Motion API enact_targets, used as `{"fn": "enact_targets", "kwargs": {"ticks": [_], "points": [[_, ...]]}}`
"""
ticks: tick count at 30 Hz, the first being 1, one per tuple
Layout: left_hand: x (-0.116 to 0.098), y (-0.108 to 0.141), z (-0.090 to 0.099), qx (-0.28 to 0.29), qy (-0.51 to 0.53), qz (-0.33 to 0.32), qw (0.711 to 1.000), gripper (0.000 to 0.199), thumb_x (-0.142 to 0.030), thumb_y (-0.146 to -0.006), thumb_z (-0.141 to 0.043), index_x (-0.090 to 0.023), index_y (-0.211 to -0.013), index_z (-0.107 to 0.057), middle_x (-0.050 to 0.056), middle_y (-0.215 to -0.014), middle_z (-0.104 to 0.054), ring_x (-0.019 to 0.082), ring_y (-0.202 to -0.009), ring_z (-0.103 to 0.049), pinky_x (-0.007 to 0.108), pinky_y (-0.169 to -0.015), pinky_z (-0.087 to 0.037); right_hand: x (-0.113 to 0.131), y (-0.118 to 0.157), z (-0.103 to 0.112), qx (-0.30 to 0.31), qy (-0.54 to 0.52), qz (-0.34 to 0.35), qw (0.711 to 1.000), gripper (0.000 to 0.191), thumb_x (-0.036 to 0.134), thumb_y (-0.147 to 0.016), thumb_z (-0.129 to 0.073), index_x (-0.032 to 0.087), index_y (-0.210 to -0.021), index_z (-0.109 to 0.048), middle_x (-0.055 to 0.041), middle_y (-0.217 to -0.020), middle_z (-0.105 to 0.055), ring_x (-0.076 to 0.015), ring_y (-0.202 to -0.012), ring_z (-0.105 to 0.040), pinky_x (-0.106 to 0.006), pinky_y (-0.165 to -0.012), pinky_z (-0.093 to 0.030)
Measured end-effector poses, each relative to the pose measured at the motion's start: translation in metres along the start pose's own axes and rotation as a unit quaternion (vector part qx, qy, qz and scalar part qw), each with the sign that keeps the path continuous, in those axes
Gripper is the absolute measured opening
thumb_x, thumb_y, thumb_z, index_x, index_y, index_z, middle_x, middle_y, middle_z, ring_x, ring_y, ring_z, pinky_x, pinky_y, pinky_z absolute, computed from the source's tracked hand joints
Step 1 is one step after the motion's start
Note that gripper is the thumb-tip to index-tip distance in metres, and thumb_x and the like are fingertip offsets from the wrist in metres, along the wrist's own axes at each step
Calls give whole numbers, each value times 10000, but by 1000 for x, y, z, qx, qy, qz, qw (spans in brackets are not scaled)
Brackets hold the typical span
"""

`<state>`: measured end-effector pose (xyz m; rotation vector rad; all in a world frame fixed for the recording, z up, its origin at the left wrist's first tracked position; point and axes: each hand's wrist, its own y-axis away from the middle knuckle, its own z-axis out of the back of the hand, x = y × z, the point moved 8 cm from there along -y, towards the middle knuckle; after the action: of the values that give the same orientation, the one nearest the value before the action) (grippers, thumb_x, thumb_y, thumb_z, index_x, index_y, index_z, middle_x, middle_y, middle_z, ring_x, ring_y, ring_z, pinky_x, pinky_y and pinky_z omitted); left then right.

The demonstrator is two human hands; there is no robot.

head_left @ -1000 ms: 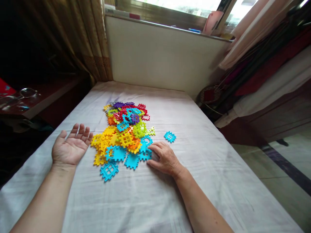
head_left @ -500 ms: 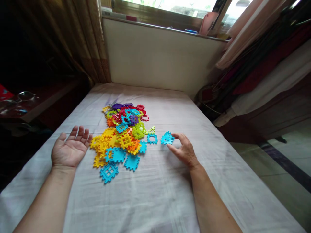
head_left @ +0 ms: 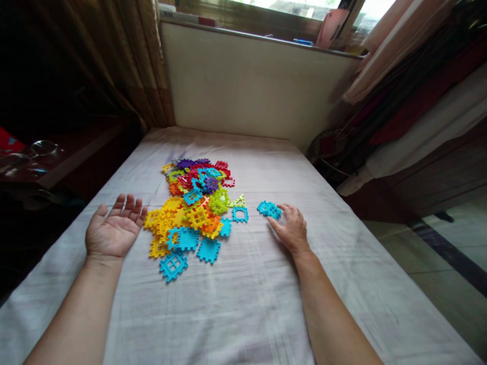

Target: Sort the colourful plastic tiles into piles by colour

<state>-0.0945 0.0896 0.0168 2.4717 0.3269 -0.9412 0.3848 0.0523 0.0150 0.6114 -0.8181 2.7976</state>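
Palm up, my left hand (head_left: 116, 228) rests on the sheet with fingers spread and nothing in it, its fingertips beside the yellow pieces (head_left: 162, 223). My right hand (head_left: 291, 228) pinches the right end of some blue notched pieces (head_left: 269, 209) between thumb and fingers, right of the pile. A blue square frame (head_left: 240, 214) and a light green triangle (head_left: 238, 201) lie between that hand and the pile. Red, purple, green and orange pieces make up the far part of the pile. Nearest me are a blue window piece (head_left: 174, 265) and a plain blue square (head_left: 208, 251).
A pale sheet (head_left: 228, 314) covers the bed-like surface, which ends at a low wall (head_left: 251, 86) below a window. Curtains (head_left: 148, 86) hang at the left, and clothes hang at the right. Glasses (head_left: 44, 147) lie on a dark side table.
The blue pieces at my right hand have turned and shifted slightly right. My right fingers are closer together. My left hand remains palm up; the whole view has shifted a little.
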Motion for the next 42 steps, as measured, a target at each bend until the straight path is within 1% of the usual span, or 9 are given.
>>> {"fn": "enact_targets", "kwargs": {"ticks": [6, 14, 17, 22, 26, 31, 34, 38, 42], "points": [[0, -1, 0, 0, -8, -3, 1000, 305, -390, -879, -443, -194, -953, -665, 69, -919, -731, 208, -874, -706, 364, -704, -609, 17, 3, -11, 15, 23, 57, 998, 300, 323, -847, -600, 293, -1123, -715, -104, -1256, -623, -311, -1186, -503, -510, -989, -397], [0, -2, 0, 4, -2, 0, 1000, 318, -378, -896, -420, -185, -942, -669, 67, -893, -734, 207, -862, -711, 361, -694, -611, 7, 1, -2, -5, 49, -4, 999, 338, 254, -860, -544, 227, -1157, -701, -166, -1298, -589, -367, -1234, -466, -580, -1014, -362], [0, -2, 1, 1, 1, 4, 1000, 318, -372, -897, -416, -184, -946, -668, 69, -895, -732, 208, -869, -710, 363, -704, -607, 28, 3, 0, 4, 35, 35, 999, 354, 265, -873, -546, 209, -1195, -680, -166, -1345, -573, -361, -1274, -455, -566, -1041, -352], [1, -3, 1, 5, -2, 3, 1000, 307, -379, -892, -433, -190, -967, -663, 64, -917, -732, 205, -876, -709, 365, -715, -604, 87, 21, -15, 86, -5, 203, 975, 351, 270, -885, -586, 283, -1226, -665, -98, -1396, -569, -309, -1343, -429, -522, -1091, -329], [2, -3, 2, 3, -1, 6, 1000, 317, -385, -902, -418, -190, -967, -659, 59, -918, -731, 203, -880, -709, 367, -721, -602, 99, 29, -24, 114, -11, 210, 971, 244, 279, -872, -629, 267, -1102, -710, -113, -1411, -554, -325, -1367, -413, -533, -1086, -335], [0, -5, 2, 10, -7, 1, 1000, 291, -390, -880, -458, -196, -961, -659, 69, -926, -732, 207, -887, -704, 369, -732, -601, 98, 30, -24, 126, -37, 215, 968, 88, 266, -887, -618, 229, -906, -697, -113, -1387, -579, -314, -1377, -411, -529, -1101, -321], [0, -5, 2, 14, -9, -2, 1000, 289, -391, -878, -459, -200, -958, -660, 67, -930, -731, 205, -888, -707, 362, -727, -603, 88, 22, -14, 80, -27, 190, 978, 99, 269, -897, -600, 234, -916, -690, -106, -1381, -582, -305, -1374, -412, -530, -1107, -310], [1, -4, 2, 8, -3, 2, 1000, 310, -387, -899, -425, -192, -954, -659, 65, -913, -732, 204, -873, -711, 365, -709, -606, 50, 6, 8, -21, 5, 88, 996, 152, 314, -912, -564, 234, -918, -693, -116, -1346, -593, -327, -1339, -427, -567, -1091, -315], [1, -5, 2, 18, 2, 4, 1000, 307, -386, -903, -432, -188, -976, -654, 63, -928, -734, 203, -884, -710, 368, -718, -605, 12, -2, 18, -55, 17, 8, 998, 211, 363, -904, -541, 220, -891, -696, -148, -1302, -600, -351, -1307, -421, -603, -1077, -315]]}}
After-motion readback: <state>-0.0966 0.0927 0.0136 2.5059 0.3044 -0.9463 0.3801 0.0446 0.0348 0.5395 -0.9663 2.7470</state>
